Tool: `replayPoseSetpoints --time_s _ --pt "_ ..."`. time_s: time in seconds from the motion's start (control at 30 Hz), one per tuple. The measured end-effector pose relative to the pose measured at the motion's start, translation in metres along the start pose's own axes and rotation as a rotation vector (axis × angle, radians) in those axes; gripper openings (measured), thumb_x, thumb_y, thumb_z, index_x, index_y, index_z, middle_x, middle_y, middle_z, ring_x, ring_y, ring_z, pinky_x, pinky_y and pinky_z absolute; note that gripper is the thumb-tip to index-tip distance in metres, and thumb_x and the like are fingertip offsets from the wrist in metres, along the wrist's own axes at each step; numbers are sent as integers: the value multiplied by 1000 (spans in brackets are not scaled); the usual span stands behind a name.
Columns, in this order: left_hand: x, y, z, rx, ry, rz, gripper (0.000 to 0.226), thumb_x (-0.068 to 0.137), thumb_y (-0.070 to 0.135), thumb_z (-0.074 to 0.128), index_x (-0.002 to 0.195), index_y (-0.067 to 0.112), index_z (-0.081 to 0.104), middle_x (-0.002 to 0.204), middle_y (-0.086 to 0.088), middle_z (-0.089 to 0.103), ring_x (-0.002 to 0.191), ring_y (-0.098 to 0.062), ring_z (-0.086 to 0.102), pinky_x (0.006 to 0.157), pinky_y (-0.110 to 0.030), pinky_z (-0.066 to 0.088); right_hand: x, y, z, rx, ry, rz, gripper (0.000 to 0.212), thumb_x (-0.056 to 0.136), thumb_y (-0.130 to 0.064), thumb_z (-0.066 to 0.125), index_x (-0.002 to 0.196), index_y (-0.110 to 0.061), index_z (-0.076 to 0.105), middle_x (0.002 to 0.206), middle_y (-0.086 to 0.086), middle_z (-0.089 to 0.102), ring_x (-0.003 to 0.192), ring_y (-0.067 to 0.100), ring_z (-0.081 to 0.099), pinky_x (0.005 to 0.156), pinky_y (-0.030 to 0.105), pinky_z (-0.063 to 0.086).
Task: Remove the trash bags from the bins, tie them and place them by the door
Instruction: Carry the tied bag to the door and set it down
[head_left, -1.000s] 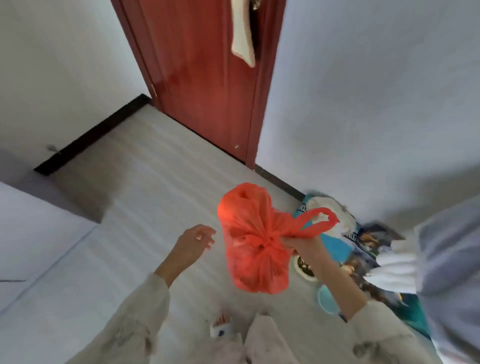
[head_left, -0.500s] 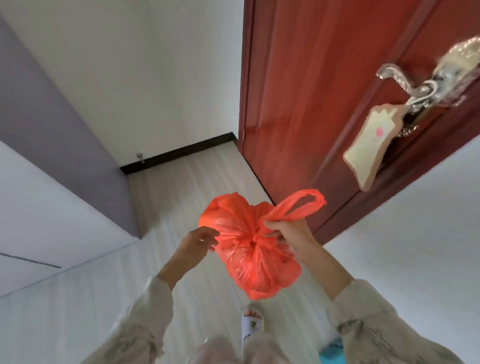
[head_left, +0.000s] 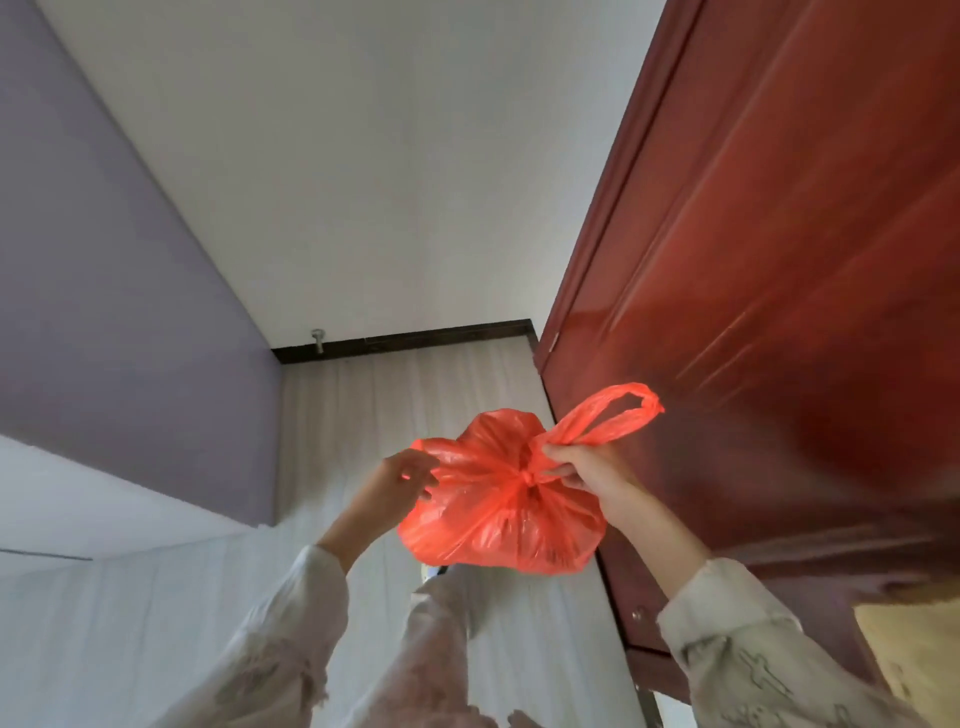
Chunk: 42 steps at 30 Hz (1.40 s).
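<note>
A pale wood floor (head_left: 405, 395) runs to a white wall beside the red door (head_left: 753, 312), which now fills the right side as the person has turned to it. The right hand (head_left: 587, 467) pinches the knotted orange trash bag (head_left: 498, 509) by its neck, held above the floor; the left hand (head_left: 395, 483), fingers relaxed, touches its side. A door stopper (head_left: 317, 340) stands clear.

She's got the red trash bag (head_left: 498, 499) pinched at its knot in her right hand (head_left: 587, 470), left hand (head_left: 400, 480) touching it at nine o'clock, red door (head_left: 779, 291) at three.
</note>
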<state>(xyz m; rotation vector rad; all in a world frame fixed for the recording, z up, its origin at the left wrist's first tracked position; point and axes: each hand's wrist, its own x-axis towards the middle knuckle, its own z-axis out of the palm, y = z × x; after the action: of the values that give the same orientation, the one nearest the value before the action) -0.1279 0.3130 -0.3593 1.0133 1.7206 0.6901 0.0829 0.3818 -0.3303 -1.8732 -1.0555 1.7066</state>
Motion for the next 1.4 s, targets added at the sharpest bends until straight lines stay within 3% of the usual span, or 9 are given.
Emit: replayPoseSetpoints --time_s 0.13,0.27,0.4,0.5,0.67,0.73,1.0,1.23,1.4 --pt "84 32 -21 2 3 -13 23 90 -4 40 92 10 58 68 0 57 43 7 55 45 -5 39 78 -52 5 -7 -9 48 22 82 -8 65 103 -7 63 83 6 66 48 2 62 48 13 45" --pt "153 63 -31 3 -12 -39 21 90 -4 40 91 9 57 71 1 59 45 9 56 46 -5 40 150 -102 2 13 -32 88 10 84 -5 62 89 -12 56 41 -14 61 36 -4 57 50 13 45" --pt "230 76 -33 -35 39 -123 20 91 1 40 98 10 56 71 0 58 47 3 57 46 -6 40 230 -145 4 14 -70 111 17 86 -7 61 101 -11 55 74 -6 69 38 -4 59 46 9 45" --pt "293 74 -25 -70 95 -194 21 92 2 39 101 11 56 73 0 59 61 -11 57 55 -20 42 301 -161 7 -3 -69 149 9 84 -6 63 84 -13 57 89 6 64 38 -3 58 53 16 44" --pt "399 59 6 -130 160 -288 22 91 2 39 103 10 56 73 -2 59 64 -18 56 57 -23 42 424 -160 11 -31 -87 224 11 84 -8 63 95 -9 60 70 1 63 38 -4 58 43 13 40" --pt "443 47 20 -127 142 -313 23 91 2 39 105 10 56 74 -2 58 63 -15 56 55 -19 42 473 -150 14 -14 -84 268 7 85 -8 62 83 -14 58 63 -6 62 39 -3 59 42 9 41" --pt "600 -45 77 -25 53 -343 22 89 7 40 100 19 56 79 -1 62 69 -21 60 59 -21 42 656 -61 32 281 21 472 5 86 -9 61 87 -14 59 87 4 63 75 15 63 58 16 47" --pt "680 -133 131 69 -77 -356 21 91 11 39 97 23 54 83 -2 62 73 -21 60 61 -18 42 764 0 52 529 63 557 11 92 -8 53 81 -10 56 87 4 61 114 25 59 42 10 43" --pt "695 -153 148 77 -119 -386 24 90 10 39 105 18 57 84 -2 62 75 -22 61 64 -18 43 801 13 55 646 126 566 9 93 -9 52 84 -7 53 127 14 57 118 26 58 39 11 44"
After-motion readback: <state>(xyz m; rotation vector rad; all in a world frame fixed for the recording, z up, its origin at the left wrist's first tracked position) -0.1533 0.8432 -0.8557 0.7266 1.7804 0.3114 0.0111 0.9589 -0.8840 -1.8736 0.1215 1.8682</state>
